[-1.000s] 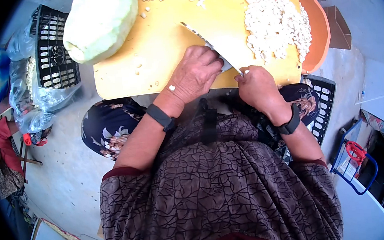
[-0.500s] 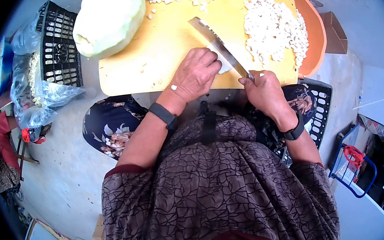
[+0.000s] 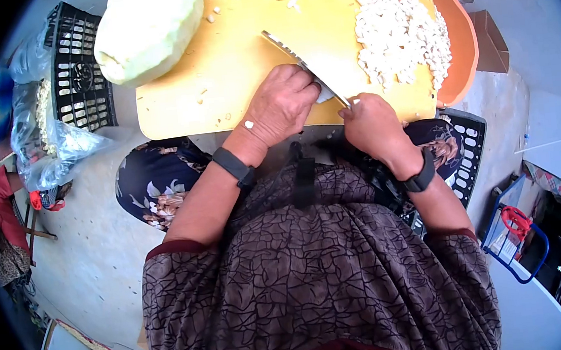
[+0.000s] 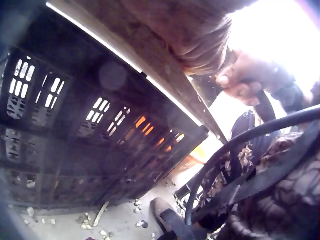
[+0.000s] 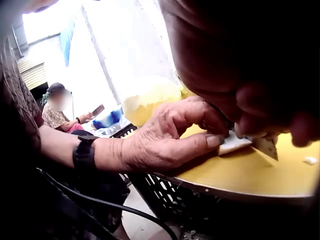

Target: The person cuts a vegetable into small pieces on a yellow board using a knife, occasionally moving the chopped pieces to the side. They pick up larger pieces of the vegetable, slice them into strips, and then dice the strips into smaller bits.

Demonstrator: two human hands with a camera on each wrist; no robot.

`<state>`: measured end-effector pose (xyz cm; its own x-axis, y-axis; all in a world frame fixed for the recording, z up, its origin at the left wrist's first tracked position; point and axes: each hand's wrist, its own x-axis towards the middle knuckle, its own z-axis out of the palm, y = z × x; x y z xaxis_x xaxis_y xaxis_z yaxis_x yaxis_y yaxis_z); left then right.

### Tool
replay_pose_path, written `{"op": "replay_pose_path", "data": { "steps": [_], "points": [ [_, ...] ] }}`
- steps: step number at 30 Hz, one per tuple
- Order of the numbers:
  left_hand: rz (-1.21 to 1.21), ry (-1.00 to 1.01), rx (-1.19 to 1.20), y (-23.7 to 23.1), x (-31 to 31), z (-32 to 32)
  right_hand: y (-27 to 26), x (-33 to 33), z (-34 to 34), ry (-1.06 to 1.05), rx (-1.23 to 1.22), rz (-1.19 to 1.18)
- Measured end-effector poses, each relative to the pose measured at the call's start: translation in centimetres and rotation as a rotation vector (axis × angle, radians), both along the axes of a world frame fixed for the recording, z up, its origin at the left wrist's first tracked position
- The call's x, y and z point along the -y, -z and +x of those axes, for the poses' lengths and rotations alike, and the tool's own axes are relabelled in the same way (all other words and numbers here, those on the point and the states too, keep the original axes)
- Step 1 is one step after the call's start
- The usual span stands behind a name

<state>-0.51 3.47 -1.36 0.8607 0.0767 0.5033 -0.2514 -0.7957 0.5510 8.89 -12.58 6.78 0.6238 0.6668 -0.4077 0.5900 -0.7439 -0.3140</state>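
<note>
1. Knife [image 3: 296, 60] has swung in toward the left hand [image 3: 280, 106] over the last half-second, blade now turned more on edge; right hand [image 3: 376, 128] came with it.
2. Grip: right fingers wrapped round the handle, which they mostly hide. Left thumb and fingers pinch a white piece [image 5: 235, 144] at the board's near edge, blade right against it.
3. Orange basin [image 3: 463, 56], ahead and right of the knife grip, partly under the board; contents hidden.
4. Black crate [image 3: 85, 75], well left of the left grip, pale stuff showing through slots. Clear plastic bag [image 3: 56, 163] beside it, pale bits inside.
5. Yellow board [image 3: 241, 44] under both grips. Diced pieces [image 3: 392, 36] heaped ahead-right; pale green gourd [image 3: 149, 36] ahead-left.
6. Concrete floor [image 3: 89, 220] left of the grips. Cardboard box [image 3: 492, 43] beyond the basin. Seated person [image 5: 62, 110] in the right-wrist view's background.
</note>
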Motion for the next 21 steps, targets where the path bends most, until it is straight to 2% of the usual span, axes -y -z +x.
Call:
{"op": "replay_pose_path", "data": {
  "steps": [2, 5, 15, 21],
  "points": [
    [-0.009, 0.001, 0.020, 0.0, -0.1, 0.0, 0.4, -0.8, -0.1, 0.063, -0.025, -0.013],
    [-0.008, 0.011, -0.020, -0.1, -0.1, -0.1, 1.5, 0.0, 0.4, 0.159, -0.082, 0.094],
    [0.080, -0.036, 0.038, -0.3, 0.1, -0.4, -2.2, 0.4, -0.8, 0.082, -0.010, 0.090],
    [0.104, -0.044, -0.028, -0.2, 0.1, -0.7, -2.4, 0.3, -0.9, 0.013, 0.004, 0.049]
  ]
}}
